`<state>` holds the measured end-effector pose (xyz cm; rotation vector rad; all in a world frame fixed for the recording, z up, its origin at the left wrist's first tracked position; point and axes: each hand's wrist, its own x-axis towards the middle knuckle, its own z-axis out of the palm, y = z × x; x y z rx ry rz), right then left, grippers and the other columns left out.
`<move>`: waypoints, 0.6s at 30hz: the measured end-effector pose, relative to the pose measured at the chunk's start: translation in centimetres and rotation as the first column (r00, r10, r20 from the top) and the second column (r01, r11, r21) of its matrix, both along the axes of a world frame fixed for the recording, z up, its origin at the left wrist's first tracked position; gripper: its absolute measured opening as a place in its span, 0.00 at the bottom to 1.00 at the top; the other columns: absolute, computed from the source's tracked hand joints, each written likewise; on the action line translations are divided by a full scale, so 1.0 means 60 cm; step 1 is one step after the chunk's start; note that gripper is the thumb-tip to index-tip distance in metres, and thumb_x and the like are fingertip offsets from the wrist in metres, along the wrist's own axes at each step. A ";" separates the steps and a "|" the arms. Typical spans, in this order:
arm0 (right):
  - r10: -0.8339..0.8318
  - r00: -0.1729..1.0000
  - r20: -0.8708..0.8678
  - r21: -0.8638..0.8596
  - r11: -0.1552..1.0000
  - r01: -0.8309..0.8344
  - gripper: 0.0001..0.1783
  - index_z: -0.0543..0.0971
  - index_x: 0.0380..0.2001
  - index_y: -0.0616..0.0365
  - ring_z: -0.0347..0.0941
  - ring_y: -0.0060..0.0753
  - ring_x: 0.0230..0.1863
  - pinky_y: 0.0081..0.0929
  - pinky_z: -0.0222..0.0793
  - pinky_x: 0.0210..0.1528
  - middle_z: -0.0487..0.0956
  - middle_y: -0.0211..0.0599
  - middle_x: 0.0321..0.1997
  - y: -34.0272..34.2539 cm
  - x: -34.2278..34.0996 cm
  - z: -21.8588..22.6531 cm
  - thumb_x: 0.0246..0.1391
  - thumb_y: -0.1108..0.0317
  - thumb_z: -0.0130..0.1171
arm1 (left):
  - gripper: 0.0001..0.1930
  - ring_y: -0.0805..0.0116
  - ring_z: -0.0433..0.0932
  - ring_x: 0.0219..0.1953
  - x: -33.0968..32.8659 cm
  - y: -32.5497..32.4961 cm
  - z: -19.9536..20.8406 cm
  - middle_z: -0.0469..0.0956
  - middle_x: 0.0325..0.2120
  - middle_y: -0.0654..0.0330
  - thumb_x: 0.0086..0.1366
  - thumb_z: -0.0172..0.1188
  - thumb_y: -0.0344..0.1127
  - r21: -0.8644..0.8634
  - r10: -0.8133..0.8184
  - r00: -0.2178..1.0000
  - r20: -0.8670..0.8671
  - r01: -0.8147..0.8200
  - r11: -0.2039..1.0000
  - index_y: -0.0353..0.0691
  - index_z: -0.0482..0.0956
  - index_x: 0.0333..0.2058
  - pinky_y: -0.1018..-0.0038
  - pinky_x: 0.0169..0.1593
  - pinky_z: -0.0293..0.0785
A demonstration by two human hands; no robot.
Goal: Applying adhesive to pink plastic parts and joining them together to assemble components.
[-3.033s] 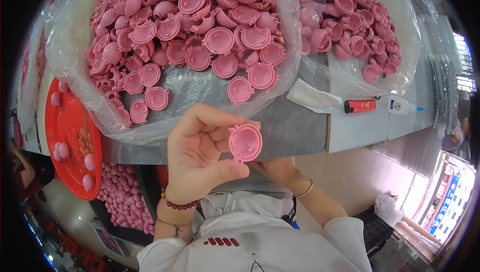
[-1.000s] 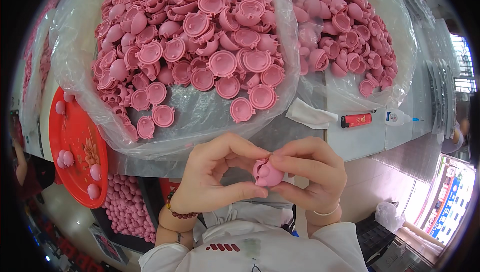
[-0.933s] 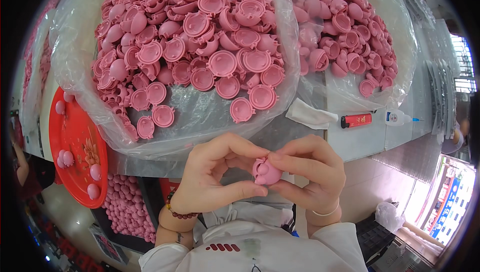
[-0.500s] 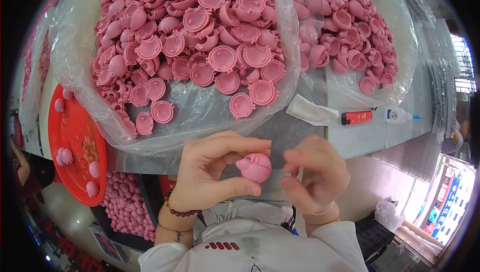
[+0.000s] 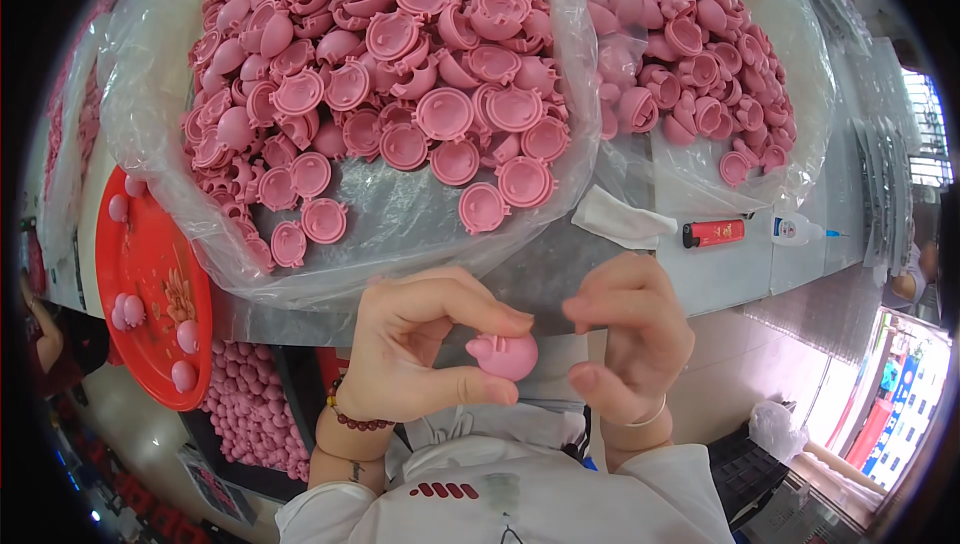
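Note:
Between the thumb and fingers of my left hand [image 5: 415, 344] is a small round pink plastic ball [image 5: 508, 356] with a stubby knob on its left side. My right hand [image 5: 632, 339] is just to the right of it, thumb and fingertips apart, with nothing between them. Beyond my hands, a large heap of pink half shells [image 5: 415, 124] lies on a clear plastic bag [image 5: 390, 209]. To its right, more pink parts [image 5: 705, 69] are piled in another clear bag.
A red tray [image 5: 150, 334] with several pink balls stands at the left, over a dark crate [image 5: 285, 394] full of pink pieces. On the grey table lie a white cloth [image 5: 622, 220], a red lighter [image 5: 714, 234] and a small bottle with a blue tip [image 5: 797, 230].
My left hand has lowered the ball slightly and turned it. The fingers of my right hand have spread wider apart.

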<state>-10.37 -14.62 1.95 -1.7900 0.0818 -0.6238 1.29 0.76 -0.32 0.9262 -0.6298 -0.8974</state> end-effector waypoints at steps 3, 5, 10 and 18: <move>0.061 0.998 -0.025 -0.070 0.996 -0.063 0.20 0.74 0.36 0.66 0.66 0.25 0.26 0.18 0.63 0.25 0.69 0.39 0.31 0.005 -0.001 0.000 0.36 0.68 0.60 | 0.21 0.70 0.73 0.36 -0.002 -0.005 0.008 0.76 0.32 0.55 0.35 0.71 0.23 0.039 0.035 0.998 0.061 -0.037 0.999 0.32 0.78 0.33 0.77 0.41 0.68; 0.078 0.993 -0.092 -0.007 0.997 -0.079 0.22 0.73 0.36 0.69 0.67 0.27 0.27 0.18 0.65 0.25 0.69 0.42 0.33 0.011 -0.001 -0.001 0.39 0.64 0.60 | 0.22 0.70 0.74 0.33 -0.007 -0.012 0.006 0.76 0.30 0.55 0.32 0.73 0.26 0.046 0.080 0.993 0.090 -0.085 0.995 0.32 0.78 0.31 0.78 0.37 0.69; 0.154 0.974 -0.165 0.131 0.982 -0.133 0.24 0.71 0.40 0.70 0.71 0.28 0.32 0.18 0.70 0.31 0.69 0.42 0.35 0.013 0.000 -0.002 0.36 0.71 0.64 | 0.25 0.70 0.74 0.31 -0.006 -0.013 0.005 0.76 0.30 0.55 0.28 0.76 0.29 0.036 0.130 0.980 0.148 -0.137 0.990 0.32 0.77 0.30 0.78 0.35 0.69; 0.062 0.990 -0.124 0.094 0.994 -0.051 0.24 0.73 0.40 0.64 0.70 0.28 0.33 0.19 0.69 0.31 0.72 0.39 0.35 0.027 0.008 0.005 0.35 0.71 0.66 | 0.19 0.71 0.74 0.33 0.001 -0.012 0.008 0.76 0.31 0.57 0.41 0.69 0.27 0.044 0.008 0.991 0.132 -0.013 0.999 0.32 0.76 0.35 0.78 0.39 0.69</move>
